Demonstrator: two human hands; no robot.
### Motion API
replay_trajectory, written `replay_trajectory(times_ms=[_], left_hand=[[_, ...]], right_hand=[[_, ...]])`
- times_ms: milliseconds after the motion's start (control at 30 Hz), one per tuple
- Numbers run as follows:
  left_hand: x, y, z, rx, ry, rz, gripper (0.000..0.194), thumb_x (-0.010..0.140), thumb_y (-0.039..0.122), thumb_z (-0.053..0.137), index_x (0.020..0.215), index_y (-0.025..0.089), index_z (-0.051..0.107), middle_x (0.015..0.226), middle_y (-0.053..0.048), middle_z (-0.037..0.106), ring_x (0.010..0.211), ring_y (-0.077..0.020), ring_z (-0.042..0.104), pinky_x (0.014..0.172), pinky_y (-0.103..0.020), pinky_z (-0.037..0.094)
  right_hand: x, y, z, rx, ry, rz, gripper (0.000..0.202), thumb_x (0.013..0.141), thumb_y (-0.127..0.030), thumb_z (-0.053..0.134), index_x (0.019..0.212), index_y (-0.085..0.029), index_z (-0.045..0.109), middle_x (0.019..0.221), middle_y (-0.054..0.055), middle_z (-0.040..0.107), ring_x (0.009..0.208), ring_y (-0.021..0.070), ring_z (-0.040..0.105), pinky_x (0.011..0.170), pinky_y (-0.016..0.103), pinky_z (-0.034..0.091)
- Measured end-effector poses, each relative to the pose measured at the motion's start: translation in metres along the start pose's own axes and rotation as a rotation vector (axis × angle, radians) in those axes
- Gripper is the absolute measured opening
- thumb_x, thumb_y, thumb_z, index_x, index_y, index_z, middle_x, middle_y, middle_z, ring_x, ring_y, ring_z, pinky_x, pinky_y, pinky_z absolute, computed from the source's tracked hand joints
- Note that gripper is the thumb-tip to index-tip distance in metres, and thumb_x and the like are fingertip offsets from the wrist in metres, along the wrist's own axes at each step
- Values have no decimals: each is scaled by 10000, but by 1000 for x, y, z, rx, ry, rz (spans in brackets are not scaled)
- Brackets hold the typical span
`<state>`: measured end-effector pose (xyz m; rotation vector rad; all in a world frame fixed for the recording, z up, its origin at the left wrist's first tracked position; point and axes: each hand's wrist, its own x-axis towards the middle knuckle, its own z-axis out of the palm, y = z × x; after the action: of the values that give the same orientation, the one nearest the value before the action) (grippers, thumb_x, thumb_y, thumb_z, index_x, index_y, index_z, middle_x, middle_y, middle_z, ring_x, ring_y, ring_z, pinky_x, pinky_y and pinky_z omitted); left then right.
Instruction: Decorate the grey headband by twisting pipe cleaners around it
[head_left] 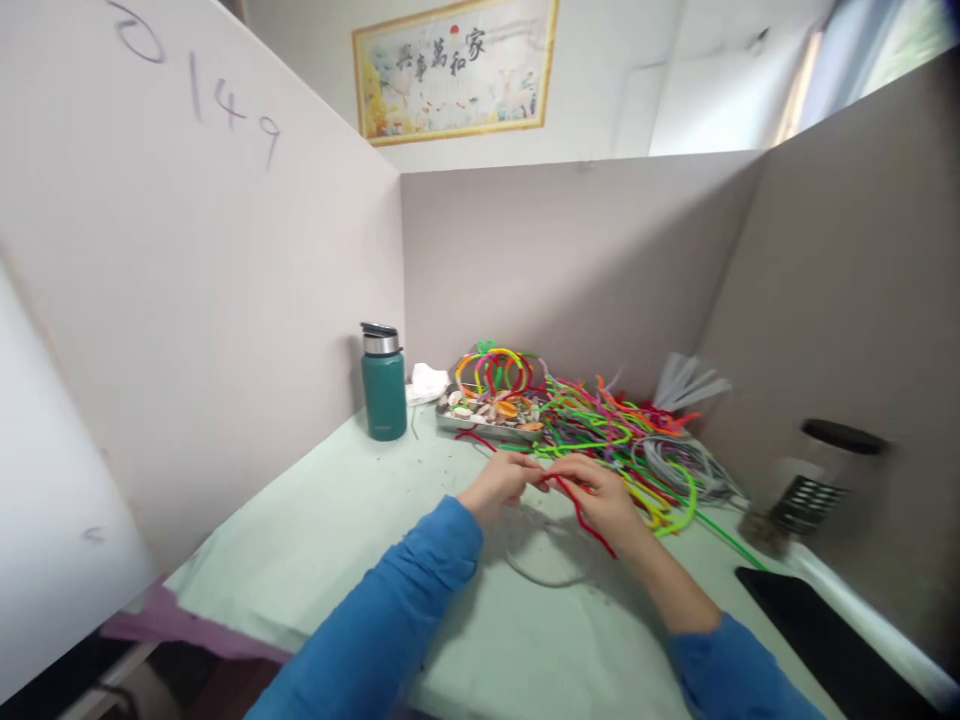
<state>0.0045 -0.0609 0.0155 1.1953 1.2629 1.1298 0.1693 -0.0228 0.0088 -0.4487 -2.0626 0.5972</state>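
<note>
Between my two hands runs a red pipe cleaner (579, 510), pinched near the middle of the table. My left hand (504, 480) has its fingers closed on one part of it. Just beside it, my right hand (598, 495) grips the same pipe cleaner, and a loose end hangs down below that hand. A grey ring of pipe cleaner (536, 578) lies on the table under my hands. Beyond my hands lies a big tangled pile of coloured pipe cleaners (600, 425).
A metal tray (487, 432) of shells and bits stands behind, with bent colourful loops (501, 370) above it. To the left are a green bottle (385, 395) and white tissue (429, 382). At right sit a dark-lidded jar (814, 490) and a black flat object (825, 635). Partitions surround the table.
</note>
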Motion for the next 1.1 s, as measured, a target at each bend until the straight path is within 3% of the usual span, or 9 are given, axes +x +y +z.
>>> replay_trajectory(times_ms=[67, 267, 433, 733, 900, 1100], left_hand=[[1, 1, -1, -56, -3, -15, 281, 646, 351, 681, 807, 129, 619, 457, 76, 412, 363, -24, 178, 368, -200, 102], [1, 4, -2, -153, -49, 6, 234, 632, 281, 670, 795, 144, 573, 463, 96, 350, 357, -20, 159, 372, -205, 79], [3, 1, -2, -136, -38, -20, 214, 643, 252, 657, 809, 150, 570, 441, 107, 292, 358, -20, 153, 384, -199, 80], [4, -3, -1, -106, 11, -11, 178, 668, 213, 632, 821, 128, 603, 416, 94, 312, 347, -32, 184, 375, -196, 108], [1, -1, 3, -85, 25, -24, 190, 678, 239, 655, 820, 126, 602, 407, 93, 332, 347, -32, 176, 364, -196, 114], [2, -3, 3, -36, -9, -50, 178, 708, 295, 643, 769, 142, 577, 398, 98, 305, 345, -33, 186, 370, -194, 129]], right_hand=[[0, 1, -1, 18, 36, 27, 160, 794, -306, 591, 897, -208, 666, 909, 67, 621, 750, 169, 572, 645, 285, 467], [-3, 8, 0, -45, 58, 84, 183, 781, -263, 607, 952, -206, 637, 914, 53, 613, 710, 149, 562, 581, 250, 450], [-5, 5, 3, -124, -9, -9, 186, 810, -229, 572, 985, -220, 634, 963, 54, 623, 903, 186, 566, 771, 306, 449], [-5, 11, 4, -174, -67, -46, 180, 828, -242, 541, 990, -222, 616, 983, 51, 617, 922, 188, 567, 802, 312, 444], [-7, 8, 4, -323, -77, -117, 167, 825, -215, 534, 982, -203, 589, 965, 61, 601, 923, 204, 549, 808, 332, 428], [-7, 5, 5, -428, -25, -149, 93, 830, -210, 529, 894, -187, 592, 872, 63, 612, 839, 205, 547, 763, 338, 417]])
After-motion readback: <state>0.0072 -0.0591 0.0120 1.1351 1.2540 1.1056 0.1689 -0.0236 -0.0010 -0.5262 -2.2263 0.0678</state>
